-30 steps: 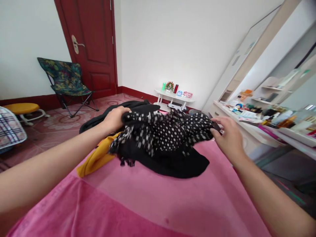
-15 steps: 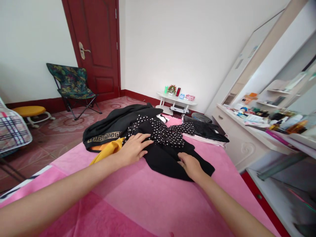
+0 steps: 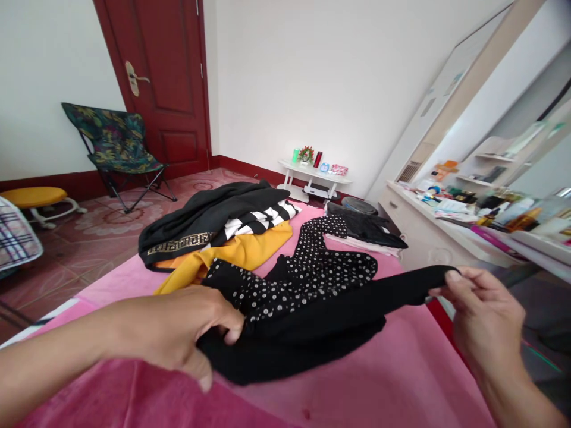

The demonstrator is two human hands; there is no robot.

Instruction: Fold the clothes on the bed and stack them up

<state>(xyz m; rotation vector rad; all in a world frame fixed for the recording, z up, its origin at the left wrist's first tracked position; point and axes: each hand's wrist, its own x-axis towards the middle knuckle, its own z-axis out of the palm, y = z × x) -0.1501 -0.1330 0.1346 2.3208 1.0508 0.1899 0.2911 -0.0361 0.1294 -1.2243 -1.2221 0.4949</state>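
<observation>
A black garment with white-dotted parts [image 3: 312,270] is spread across the bed in front of me, its plain black edge drawn out towards the right. My right hand [image 3: 484,315] pinches the far right end of that black cloth, lifted off the bed. On the left, my left hand [image 3: 187,330] is at the other end, fingers curled over the fabric and thumb apart; some of its fingertips are hidden. Beyond it lie a yellow garment [image 3: 252,249], a black-and-white striped one [image 3: 261,220] and a black one with a gold-patterned band [image 3: 191,217].
Pink bedding [image 3: 383,380] covers the bed. Folded dark clothes [image 3: 368,229] lie at its far right. A cluttered dresser [image 3: 414,220] flanks the right side. A small white table [image 3: 312,173], a camouflage-like leaf-print folding chair [image 3: 118,142] and a yellow stool [image 3: 35,196] stand beyond.
The dotted garment has come off the pile towards me and been stretched out, uncovering the yellow and striped clothes. My right hand has moved right with its end; my left hand came nearer.
</observation>
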